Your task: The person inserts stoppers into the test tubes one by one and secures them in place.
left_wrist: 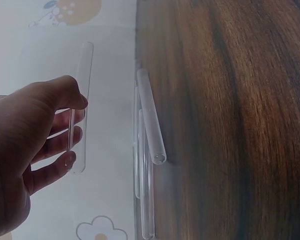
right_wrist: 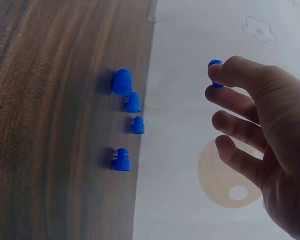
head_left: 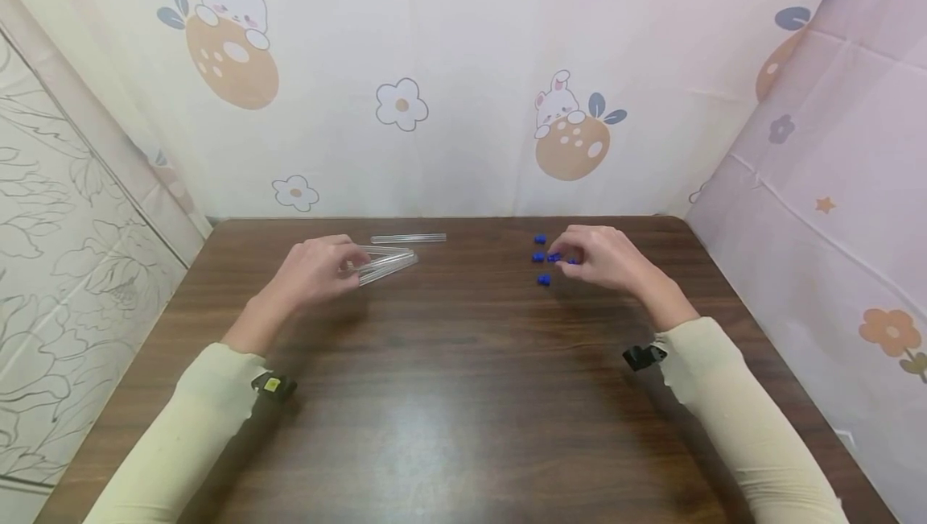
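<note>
Two hands, two pretty different things to hang on to. Left hand (head_left: pixel 319 266) has its thumb and fingers closed round a clear tube (left_wrist: pixel 80 147), about mid-length, up off the table (head_left: pixel 434 395). Right hand (head_left: pixel 604 258) is pinching a small blue stopper (right_wrist: pixel 215 62) between thumb and index finger, other fingers loosely bent and off it, also up in the air

My guess is the tube's light, stiff and kinda slick. Can't tell glass from plastic, so I'd treat it as breakable: soft grip round the middle, no squeezing the ends, and watch it doesn't twist or slide through your fingers. The loose tubes (left_wrist: pixel 152 120) beside the left hand lie across each other, so I reckon they'd roll if bumped, and one lone tube (head_left: pixel 409 238) sits farther back

The stopper looks almost weightless and maybe a bit rubbery, so probably grippier. Small though, so fingertips on its sides is the only sane hold imo. Four loose stoppers (right_wrist: pixel 121 160) are on the table near the right hand, easy to knock over I'd bet
</note>
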The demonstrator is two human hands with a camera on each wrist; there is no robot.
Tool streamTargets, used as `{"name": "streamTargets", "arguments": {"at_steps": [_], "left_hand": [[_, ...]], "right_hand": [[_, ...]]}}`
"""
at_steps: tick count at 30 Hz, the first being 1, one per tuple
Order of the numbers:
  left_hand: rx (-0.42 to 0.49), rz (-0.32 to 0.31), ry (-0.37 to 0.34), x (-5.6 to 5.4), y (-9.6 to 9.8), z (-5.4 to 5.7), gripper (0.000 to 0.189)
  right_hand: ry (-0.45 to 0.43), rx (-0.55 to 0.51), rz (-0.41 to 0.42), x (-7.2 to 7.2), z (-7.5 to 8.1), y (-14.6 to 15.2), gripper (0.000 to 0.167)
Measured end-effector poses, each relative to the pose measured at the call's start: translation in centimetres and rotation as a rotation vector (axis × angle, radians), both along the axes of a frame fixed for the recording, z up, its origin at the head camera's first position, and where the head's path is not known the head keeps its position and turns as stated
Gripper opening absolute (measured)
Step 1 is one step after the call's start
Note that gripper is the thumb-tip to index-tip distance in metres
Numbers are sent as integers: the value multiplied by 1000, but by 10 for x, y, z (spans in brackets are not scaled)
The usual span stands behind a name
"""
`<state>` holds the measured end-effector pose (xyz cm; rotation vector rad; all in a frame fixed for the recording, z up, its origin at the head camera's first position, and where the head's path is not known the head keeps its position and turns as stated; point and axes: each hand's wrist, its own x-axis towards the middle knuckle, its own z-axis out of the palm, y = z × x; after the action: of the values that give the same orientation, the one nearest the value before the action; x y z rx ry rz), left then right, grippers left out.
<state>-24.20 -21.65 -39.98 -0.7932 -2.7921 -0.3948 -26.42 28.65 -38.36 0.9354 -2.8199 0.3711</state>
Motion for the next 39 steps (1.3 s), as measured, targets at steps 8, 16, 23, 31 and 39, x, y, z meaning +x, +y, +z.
{"name": "streamTargets", "arguments": {"at_steps": [8, 16, 23, 31, 39], "left_hand": [[20, -1, -6, -1, 0, -1, 26], [45, -13, -43, -1, 0, -1, 27], [59, -29, -37, 0, -2, 3, 27], [89, -19, -51, 1, -3, 5, 29], [119, -21, -33, 1, -2, 2, 28]], "right_hand": [[-22, -8, -6, 1, 0, 0, 18], [-8, -15, -8, 1, 1, 1, 18], [11, -28, -15, 0, 4, 2, 20], [19, -71, -9, 1, 3, 2, 22], [14, -111, -9, 3, -2, 0, 23]]}}
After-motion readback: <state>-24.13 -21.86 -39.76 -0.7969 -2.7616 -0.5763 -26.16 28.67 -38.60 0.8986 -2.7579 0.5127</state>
